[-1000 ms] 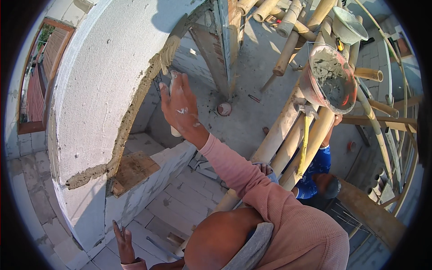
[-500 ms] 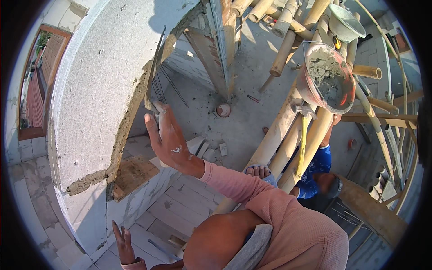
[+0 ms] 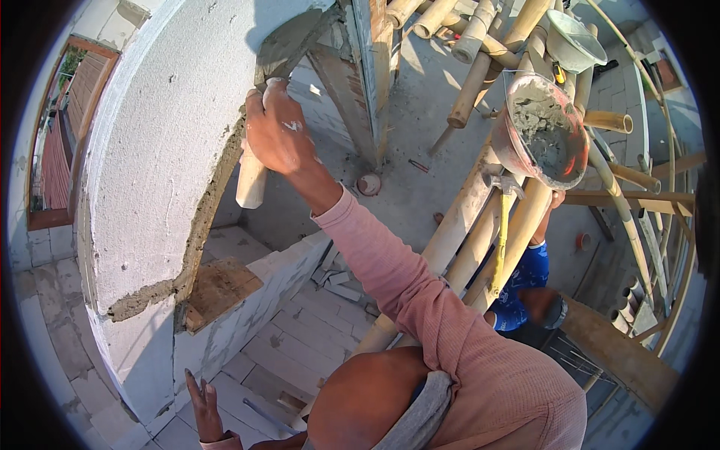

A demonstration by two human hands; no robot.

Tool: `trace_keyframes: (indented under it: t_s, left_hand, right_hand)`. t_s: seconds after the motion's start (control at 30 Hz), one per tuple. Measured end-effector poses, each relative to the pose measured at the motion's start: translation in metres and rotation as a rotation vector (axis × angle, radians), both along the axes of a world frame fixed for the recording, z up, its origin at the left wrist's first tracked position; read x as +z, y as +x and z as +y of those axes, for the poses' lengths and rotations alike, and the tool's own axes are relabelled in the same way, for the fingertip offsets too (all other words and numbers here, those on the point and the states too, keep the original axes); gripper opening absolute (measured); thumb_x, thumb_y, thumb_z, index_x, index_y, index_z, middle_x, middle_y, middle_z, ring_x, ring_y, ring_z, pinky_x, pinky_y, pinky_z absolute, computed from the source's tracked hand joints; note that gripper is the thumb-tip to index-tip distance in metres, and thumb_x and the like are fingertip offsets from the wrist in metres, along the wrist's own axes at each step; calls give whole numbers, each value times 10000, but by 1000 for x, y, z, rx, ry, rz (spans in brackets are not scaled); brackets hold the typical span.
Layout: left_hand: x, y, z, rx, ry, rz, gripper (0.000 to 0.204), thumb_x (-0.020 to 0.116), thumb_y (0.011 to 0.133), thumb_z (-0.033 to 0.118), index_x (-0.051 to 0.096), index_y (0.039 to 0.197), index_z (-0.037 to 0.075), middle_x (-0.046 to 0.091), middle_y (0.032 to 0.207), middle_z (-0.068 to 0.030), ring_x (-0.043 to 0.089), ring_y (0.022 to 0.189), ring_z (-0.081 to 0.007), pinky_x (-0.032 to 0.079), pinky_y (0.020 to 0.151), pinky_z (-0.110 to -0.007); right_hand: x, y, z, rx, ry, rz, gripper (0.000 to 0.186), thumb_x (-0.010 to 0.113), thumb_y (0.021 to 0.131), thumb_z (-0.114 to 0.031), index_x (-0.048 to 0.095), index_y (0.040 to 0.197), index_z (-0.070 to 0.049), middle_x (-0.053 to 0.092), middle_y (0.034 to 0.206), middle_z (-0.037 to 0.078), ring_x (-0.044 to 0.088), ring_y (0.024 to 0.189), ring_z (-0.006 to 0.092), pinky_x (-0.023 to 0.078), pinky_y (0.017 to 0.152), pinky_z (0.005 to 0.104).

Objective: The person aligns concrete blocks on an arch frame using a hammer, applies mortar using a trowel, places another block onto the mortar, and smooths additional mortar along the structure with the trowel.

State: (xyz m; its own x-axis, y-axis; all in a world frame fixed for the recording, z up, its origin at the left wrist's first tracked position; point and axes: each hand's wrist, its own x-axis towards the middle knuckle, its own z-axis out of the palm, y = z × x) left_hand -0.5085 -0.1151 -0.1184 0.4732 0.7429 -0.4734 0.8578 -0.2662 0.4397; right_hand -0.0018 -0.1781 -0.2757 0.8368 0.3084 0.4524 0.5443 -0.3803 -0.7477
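My right hand [image 3: 283, 135] grips a trowel [image 3: 289, 45] with a pale wooden handle. Its blade lies against the upper part of the white wall [image 3: 180, 135], at the curved edge where grey mortar shows. A strip of rough mortar [image 3: 206, 225] runs down that edge and turns left below. White smears mark the back of the hand. At the lower left my left hand [image 3: 204, 409] is raised with fingers apart, holding nothing, near the wall's foot. To the right, a reddish bucket [image 3: 514, 146] of wet grey mortar rests on bamboo poles.
Bamboo poles [image 3: 465, 217] form a scaffold at the right. A yellow-handled hammer [image 3: 502, 240] lies there, with a pale basin [image 3: 574, 41] farther off. Below the poles is another person in blue clothes [image 3: 525, 285]. A wood-framed window [image 3: 71, 135] stands at the left.
My right hand has moved up along the wall edge with the trowel. The blade has turned from edge-on to flat against the wall. My left hand stays about where it was.
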Motion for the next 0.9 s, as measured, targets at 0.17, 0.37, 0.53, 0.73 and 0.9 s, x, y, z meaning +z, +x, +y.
trace_keyframes:
  t_s: [0.17,0.37,0.53,0.73,0.9]
  left_hand:
    - [-1,-6,7,-4,16,1,738,474,1033,342,139,1564,-45,175,1624,-231,195,1505,-336,205,1218,-417]
    - [9,7,-9,63,-69,-135,748,512,1028,273,96,1575,-22,136,1631,-221,204,1497,-339,228,1220,-441]
    - [16,0,-15,156,-125,-126,774,537,1022,286,89,1581,-8,122,1634,-224,216,1493,-368,240,1207,-429]
    - [12,0,-7,118,-108,-103,808,559,1007,327,90,1590,23,117,1639,-220,203,1485,-444,274,1179,-440]
    - [7,27,-10,179,-183,-119,928,625,950,431,82,1597,48,113,1641,-215,180,1490,-455,255,1184,-468]
  right_hand:
    - [24,-55,-8,33,-24,-457,603,699,816,-171,463,1260,161,583,1031,336,668,780,426,557,676,439]
    - [5,-73,-35,260,632,516,407,595,994,-263,452,1227,38,643,981,237,611,449,240,525,475,374]
    - [-5,-81,-10,188,-244,-160,394,580,926,-106,531,1250,114,585,1147,309,574,1038,384,493,881,435]
    - [27,-153,18,385,191,397,451,559,934,-4,358,1276,211,505,1129,371,607,987,438,536,832,420]
    - [9,-177,8,353,325,144,436,519,1013,-115,354,1299,168,524,1100,330,656,853,354,562,715,390]
